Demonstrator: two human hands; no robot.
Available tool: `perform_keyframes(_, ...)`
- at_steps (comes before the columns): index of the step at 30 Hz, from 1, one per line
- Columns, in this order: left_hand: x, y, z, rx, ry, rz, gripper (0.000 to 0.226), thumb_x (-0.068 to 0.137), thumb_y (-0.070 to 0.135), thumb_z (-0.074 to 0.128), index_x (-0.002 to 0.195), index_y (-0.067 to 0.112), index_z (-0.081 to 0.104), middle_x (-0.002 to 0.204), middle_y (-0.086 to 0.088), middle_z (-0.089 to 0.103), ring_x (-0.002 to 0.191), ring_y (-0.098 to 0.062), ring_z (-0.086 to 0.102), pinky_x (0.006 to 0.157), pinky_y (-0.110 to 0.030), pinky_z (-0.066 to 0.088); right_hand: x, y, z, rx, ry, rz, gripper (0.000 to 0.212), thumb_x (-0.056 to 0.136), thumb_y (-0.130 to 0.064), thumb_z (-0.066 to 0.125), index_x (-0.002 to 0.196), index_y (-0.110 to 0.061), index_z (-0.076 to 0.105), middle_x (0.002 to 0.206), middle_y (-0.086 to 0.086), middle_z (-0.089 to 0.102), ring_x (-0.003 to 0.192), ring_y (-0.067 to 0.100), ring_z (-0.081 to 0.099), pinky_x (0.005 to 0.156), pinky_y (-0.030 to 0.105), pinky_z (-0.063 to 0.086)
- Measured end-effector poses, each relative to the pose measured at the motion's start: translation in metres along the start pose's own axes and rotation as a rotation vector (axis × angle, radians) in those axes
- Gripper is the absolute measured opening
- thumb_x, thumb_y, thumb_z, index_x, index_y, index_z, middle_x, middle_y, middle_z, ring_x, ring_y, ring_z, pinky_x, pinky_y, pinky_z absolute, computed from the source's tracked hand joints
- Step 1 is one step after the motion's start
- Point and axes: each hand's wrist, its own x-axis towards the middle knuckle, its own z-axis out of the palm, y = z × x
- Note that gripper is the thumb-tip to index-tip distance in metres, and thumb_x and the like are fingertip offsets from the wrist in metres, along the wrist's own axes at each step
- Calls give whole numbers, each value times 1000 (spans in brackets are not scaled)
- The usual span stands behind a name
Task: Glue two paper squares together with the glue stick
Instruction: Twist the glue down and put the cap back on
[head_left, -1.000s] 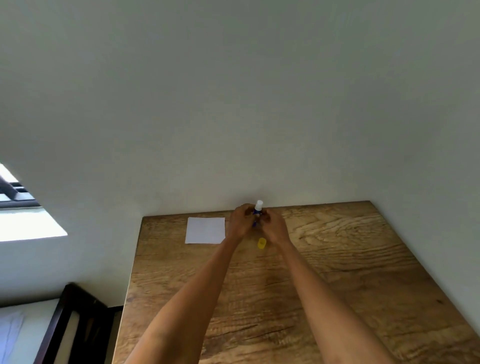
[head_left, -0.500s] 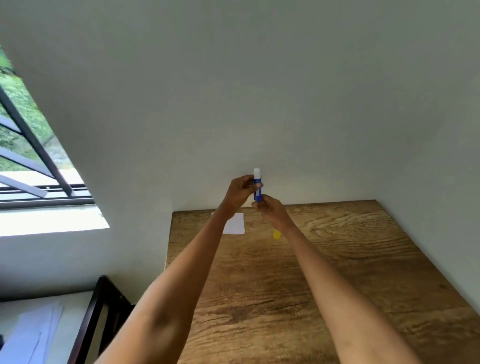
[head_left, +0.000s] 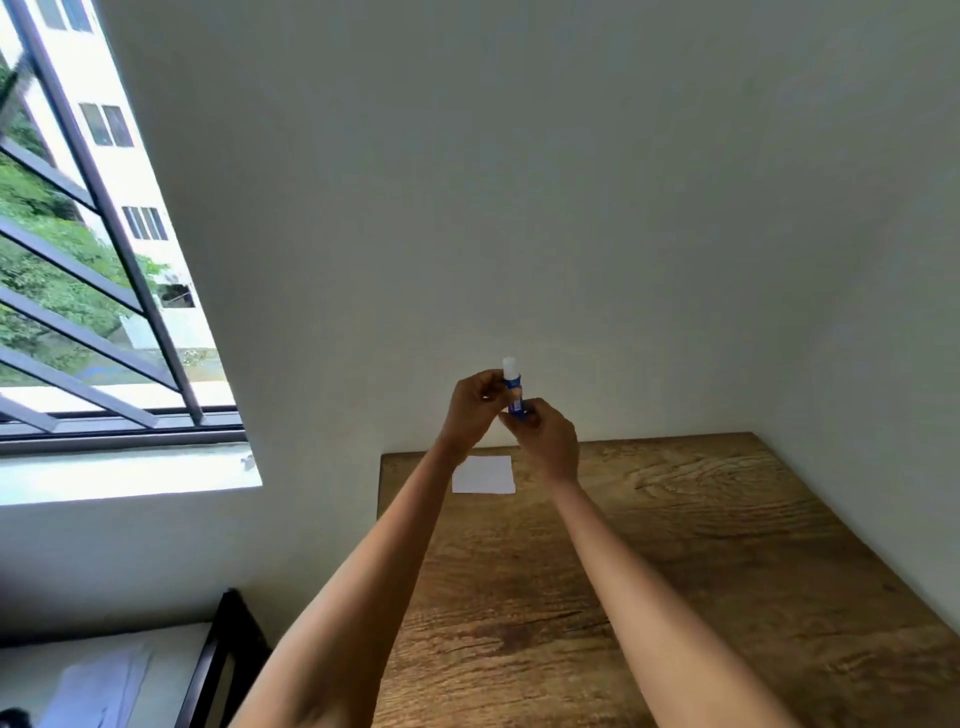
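I am holding the glue stick (head_left: 514, 391) upright, white tip at twelve o'clock, my left hand (head_left: 474, 410) gripping its upper barrel, my right hand (head_left: 545, 434) its base. The paper square (head_left: 484, 474) is lying on the table (head_left: 727, 545) at six o'clock below both grips, nearer my left.

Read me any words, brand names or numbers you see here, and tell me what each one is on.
No text can be read.
Glue stick, held upright by the left hand and right hand: its blue label shows pale marks, too small and blurred to read.
Paper square on the wooden table: blank.
Building outside the window: no sign or number shows.
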Motion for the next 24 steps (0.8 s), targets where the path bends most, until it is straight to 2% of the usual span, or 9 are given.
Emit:
perform_keyframes(3,-3,7,-3,-10,-26,5,22,85,4,62,105,10,65,85,-5,65,73,-1,61,69,-9,49,-4,-8,4,117,-1,16,27,83,-29,68,81,-12,48,65,-4,51,57,11,46,53,19,34)
perform_keyframes(6,-1,12,-14,-28,-57,0,26,86,2,60,112,3,62,95,-10,65,75,4,63,72,-9,50,-1,-15,-3,269,-269,11,23,93,-25,54,102,-4,54,86,9,58,77,21,53,70,30,46)
perform_keyframes(9,0,16,-27,-49,-92,-6,28,87,1,58,115,-3,60,100,-12,65,78,2,64,73,-10,50,3,-21,-11,352,-474,80,31,97,-27,44,117,-5,55,106,8,61,92,17,57,77,26,49)
perform_keyframes(11,-2,18,-31,-55,-85,-1,28,88,0,57,115,-4,59,101,-14,64,78,0,64,73,-10,50,7,-26,-13,241,-433,24,31,96,-29,48,111,-5,60,103,11,65,89,19,59,74,25,47)
perform_keyframes(13,-4,18,-32,-67,-37,2,29,88,-1,56,116,-4,58,103,-14,64,81,1,65,74,-10,50,7,-28,-9,67,-252,-71,27,89,-32,60,95,-6,65,87,8,67,76,18,60,65,24,42)
perform_keyframes(17,-6,22,-29,-47,-37,25,28,86,-2,57,115,-5,59,101,-14,64,77,5,65,73,-9,51,2,-30,6,51,29,-70,35,75,-35,75,70,-19,44,63,-6,48,54,6,42,50,17,29)
perform_keyframes(19,-4,24,-31,-30,-49,22,30,86,-3,58,115,-7,59,101,-15,63,75,4,64,71,-8,50,3,-29,11,131,-27,-67,31,78,-34,73,76,-14,48,69,1,52,60,12,46,55,21,37)
perform_keyframes(21,-2,25,-35,-34,-50,15,31,86,-4,57,116,-9,57,102,-16,62,74,5,64,71,-7,49,7,-27,10,221,-204,-34,23,86,-31,65,93,-11,55,88,6,57,78,17,55,69,32,49)
perform_keyframes(24,-1,25,-40,-37,-46,12,31,87,-3,57,117,-8,57,104,-16,62,85,-7,64,73,-8,50,16,-26,5,234,-396,-5,29,94,-28,52,112,-5,56,101,6,54,93,21,57,74,31,52)
